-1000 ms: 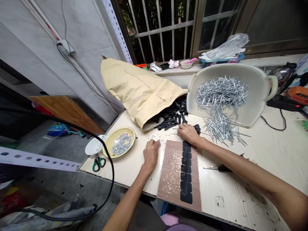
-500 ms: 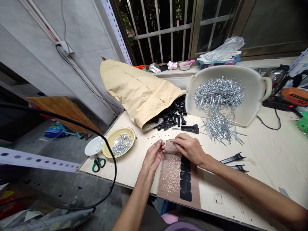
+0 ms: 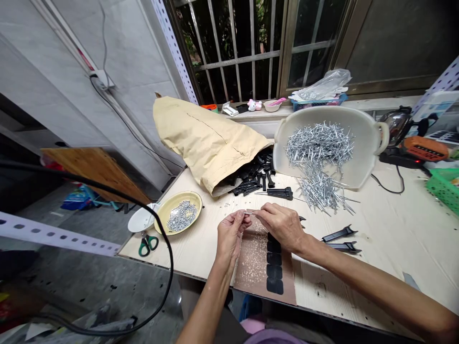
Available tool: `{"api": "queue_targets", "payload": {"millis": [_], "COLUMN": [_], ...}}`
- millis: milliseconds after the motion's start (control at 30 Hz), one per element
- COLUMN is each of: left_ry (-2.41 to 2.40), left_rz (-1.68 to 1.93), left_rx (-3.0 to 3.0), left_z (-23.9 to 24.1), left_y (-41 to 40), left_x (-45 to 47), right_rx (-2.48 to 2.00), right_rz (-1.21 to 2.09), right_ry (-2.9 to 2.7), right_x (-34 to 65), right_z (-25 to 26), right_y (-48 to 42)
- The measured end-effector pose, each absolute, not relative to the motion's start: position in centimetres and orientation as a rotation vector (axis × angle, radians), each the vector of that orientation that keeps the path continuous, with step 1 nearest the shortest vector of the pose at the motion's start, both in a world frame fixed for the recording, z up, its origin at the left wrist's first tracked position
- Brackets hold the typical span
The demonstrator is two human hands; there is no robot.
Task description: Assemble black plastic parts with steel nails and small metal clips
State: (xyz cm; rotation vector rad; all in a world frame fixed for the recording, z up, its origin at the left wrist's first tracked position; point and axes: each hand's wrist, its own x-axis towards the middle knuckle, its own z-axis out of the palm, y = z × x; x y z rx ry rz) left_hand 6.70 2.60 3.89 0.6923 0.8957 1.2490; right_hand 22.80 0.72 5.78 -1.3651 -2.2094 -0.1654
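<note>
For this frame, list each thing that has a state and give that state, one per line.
Left hand: fingers pinched on something small, too small to identify.
Right hand: fingertips meeting the left hand's.
Paper sack: lying on its side, mouth open, black parts spilling out.
White scoop: tipped, nails spilling onto the table.
Yellow dish: holds small metal pieces.
Scissors: closed.

A mat [image 3: 255, 258] was laid at the desk's [image 3: 394, 229] near edge, with a row of pads [image 3: 274, 265] on its right half. Both hands, left hand [image 3: 229, 232] and right hand [image 3: 283, 224], were held together above its far end. A dish [image 3: 178, 212] of small parts was set near the left edge, scissors [image 3: 147, 244] before it. A sack [image 3: 204, 136] was laid at the far left corner, clips [image 3: 256, 177] spilled from it. A tub [image 3: 362, 143] of nails [image 3: 319, 157] was placed to its right.
</note>
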Motion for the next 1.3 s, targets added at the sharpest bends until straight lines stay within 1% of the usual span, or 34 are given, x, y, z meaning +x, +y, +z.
{"api": "queue_targets", "payload": {"millis": [67,233,367,433,567,700,733,767,867,900,933,967,1000,1067,1233,1300], "left_ry": [0.942,1.014,1.071,1.096,1.098,1.108,1.118,1.127,1.154,1.170,1.189,1.204,1.213,1.202,1.147,1.140], "left_rz": [1.281,1.269,1.229,1.213,1.186,1.143,1.128,1.114,1.084,1.078,1.073,1.067,1.062,1.057,1.069,1.061], "left_rx": [0.788,0.914,0.995,1.052,1.108,1.156,1.172,1.189,1.246,1.268,1.286,1.296,1.293,1.261,1.241,1.257], "left_z": [3.7,3.0,2.9,2.9,3.1,3.1,3.1,3.1,3.3,3.3,3.3,3.3,3.2,2.9,2.5,2.6], "left_y": [2.5,2.6,2.8,2.8,3.0,3.1,3.1,3.1,3.1,3.1,3.1,3.1,3.1,3.1,3.1,3.1], "left_x": [6.7,6.3,6.1,6.0,5.9,5.9,5.8,5.8,5.7,5.8,5.8,5.9,6.0,6.2,6.6,6.7], "right_rx": [-1.384,-1.426,-1.456,-1.481,-1.470,-1.463,-1.452,-1.434,-1.336,-1.305,-1.288,-1.283,-1.287,-1.297,-1.380,-1.465], "right_rz": [-0.193,-0.069,-0.114,-0.028,0.273,0.391,0.496,0.672,1.435,1.639,1.770,1.822,1.801,1.606,0.824,0.594], "right_ry": [-2.206,-2.157,-2.135,-2.128,-2.070,-1.990,-1.948,-1.887,-1.568,-1.447,-1.346,-1.281,-1.255,-1.307,-1.730,-1.857], "right_x": [22.6,22.3,22.3,22.5,23.0,23.3,23.3,23.3,23.4,23.4,23.4,23.3,23.3,23.2,23.5,23.7], "right_z": [5.8,5.5,4.9,4.8,4.7,4.5,4.3,4.1,3.6,3.4,3.3,3.1,3.1,3.0,3.3,3.3], "right_y": [0.6,0.5,0.6,0.5,0.5,0.8,1.0,1.2,1.8,1.9,1.9,1.9,1.8,1.5,0.5,0.3]}}
